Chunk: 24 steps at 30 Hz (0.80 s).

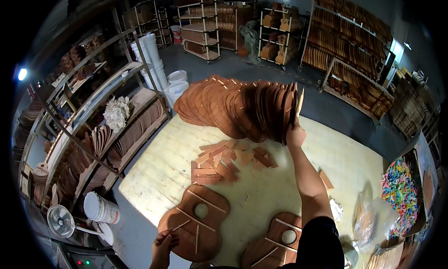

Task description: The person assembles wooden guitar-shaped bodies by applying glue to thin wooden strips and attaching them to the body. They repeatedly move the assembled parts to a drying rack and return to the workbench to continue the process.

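A guitar-shaped wooden plate [189, 236] with pale brace strips and a round sound hole lies on the near left of the table. My left hand [163, 243] is closed at its lower left edge, fingers curled over the rim. Farther off, a long row of brown guitar plates [219, 103] leans in overlapping layers. With my right arm stretched out, my right hand [295, 136] grips the lower edge of the plate [299, 101] at the row's right end; its fingers are partly hidden. Another braced guitar plate [268, 241] lies near my right upper arm, which partly covers it.
Loose thin wood pieces [214, 164] are heaped mid-table [156, 161]. At the right are a clear plastic bag [373, 220] and a mass of colourful small items [401, 194]. Shelving [140, 98], white buckets [100, 208] and a fan [60, 221] stand left; guitar-part racks [345, 40] stand behind.
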Each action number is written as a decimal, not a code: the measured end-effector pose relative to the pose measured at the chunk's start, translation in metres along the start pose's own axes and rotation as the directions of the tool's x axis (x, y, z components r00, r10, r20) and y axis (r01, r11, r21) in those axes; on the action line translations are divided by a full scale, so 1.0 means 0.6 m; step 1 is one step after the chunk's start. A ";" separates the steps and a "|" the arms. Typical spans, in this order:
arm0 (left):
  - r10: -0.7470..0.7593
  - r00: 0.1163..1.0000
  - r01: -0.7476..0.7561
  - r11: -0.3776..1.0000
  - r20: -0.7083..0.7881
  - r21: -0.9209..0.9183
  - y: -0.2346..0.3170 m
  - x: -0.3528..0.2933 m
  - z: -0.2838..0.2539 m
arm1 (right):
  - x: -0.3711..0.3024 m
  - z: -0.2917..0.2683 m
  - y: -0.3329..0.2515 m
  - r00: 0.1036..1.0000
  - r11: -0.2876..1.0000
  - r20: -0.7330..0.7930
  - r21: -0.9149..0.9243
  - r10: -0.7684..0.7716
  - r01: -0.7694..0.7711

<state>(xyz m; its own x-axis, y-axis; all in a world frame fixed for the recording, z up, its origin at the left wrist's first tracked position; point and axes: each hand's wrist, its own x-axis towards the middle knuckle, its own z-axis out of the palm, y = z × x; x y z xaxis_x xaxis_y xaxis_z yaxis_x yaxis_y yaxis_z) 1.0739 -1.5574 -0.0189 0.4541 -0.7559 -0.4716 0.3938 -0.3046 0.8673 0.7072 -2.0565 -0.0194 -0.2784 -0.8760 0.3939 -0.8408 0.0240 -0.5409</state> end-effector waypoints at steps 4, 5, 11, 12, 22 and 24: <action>0.007 1.000 -0.008 1.000 0.029 0.027 0.003 -0.008 0.017 | 0.003 -0.002 -0.031 0.973 0.985 0.226 -0.173 0.042 -0.002; 0.017 0.999 -0.018 0.999 0.033 0.032 0.005 -0.012 0.019 | -0.002 -0.011 -0.043 0.959 0.985 0.276 -0.174 0.062 -0.013; -0.018 0.996 0.009 0.996 0.088 0.091 0.002 -0.037 0.019 | -0.006 0.000 0.013 0.997 0.998 0.057 0.010 -0.057 0.056; -0.011 0.994 0.000 0.995 0.107 0.104 0.000 -0.037 0.021 | -0.004 -0.004 0.028 0.994 0.995 0.071 0.065 -0.080 0.075; -0.117 0.757 0.294 0.940 0.643 -0.175 -0.145 0.024 0.113 | -0.273 -0.166 0.075 0.984 0.572 0.175 0.810 -0.026 -0.128; -0.039 0.760 -0.019 0.997 0.648 0.081 -0.157 0.002 0.150 | -0.400 -0.281 0.084 0.965 0.547 0.246 0.798 0.089 -0.254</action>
<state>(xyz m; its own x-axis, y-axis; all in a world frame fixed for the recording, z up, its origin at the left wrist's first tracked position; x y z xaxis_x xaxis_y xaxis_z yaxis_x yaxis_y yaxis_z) 0.9656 -1.5819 -0.0870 -0.1883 -0.9387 -0.2887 0.3192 -0.3365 0.8860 0.6533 -1.7640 -0.0160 -0.2295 -0.9619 0.1488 -0.0188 -0.1485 -0.9887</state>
